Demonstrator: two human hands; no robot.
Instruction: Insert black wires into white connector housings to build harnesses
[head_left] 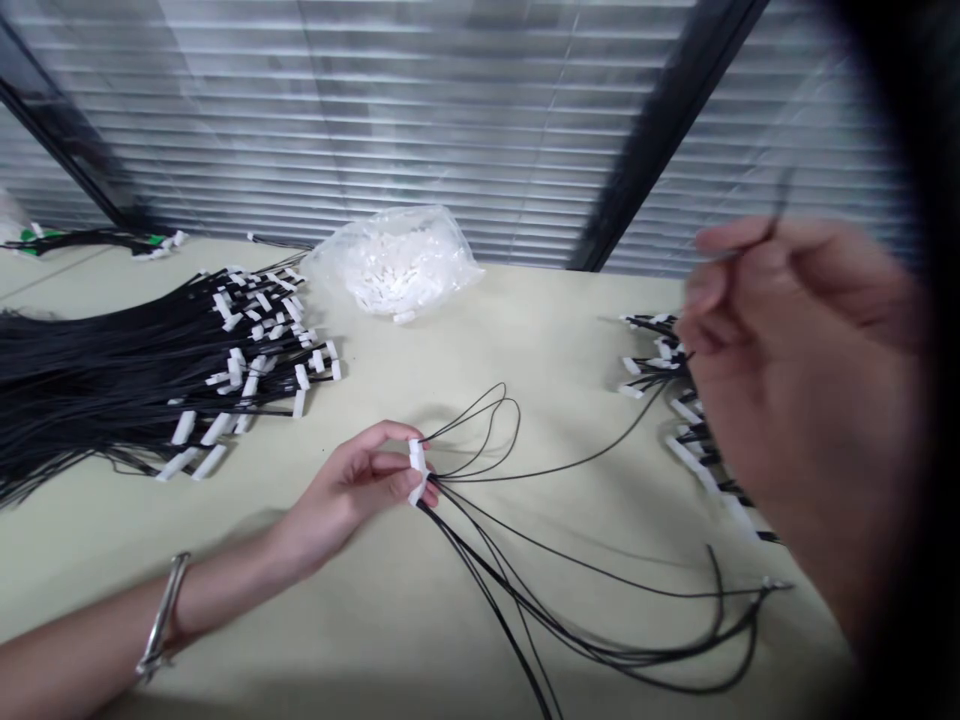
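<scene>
Right hand (787,340) is up close, fingers pinching a blurry dark wire (784,192); left hand (367,480) has its fingers pinching a white plug (417,466) with black wires (637,657) over the table (540,340), between a big wire pile (112,365) and a smaller bunch (694,465)

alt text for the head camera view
The left hand holds a white connector with black wires above a pale table; the blurred right hand, raised, pinches a dark strand. Cable bundles lie left and right, a clear bag behind.
</scene>
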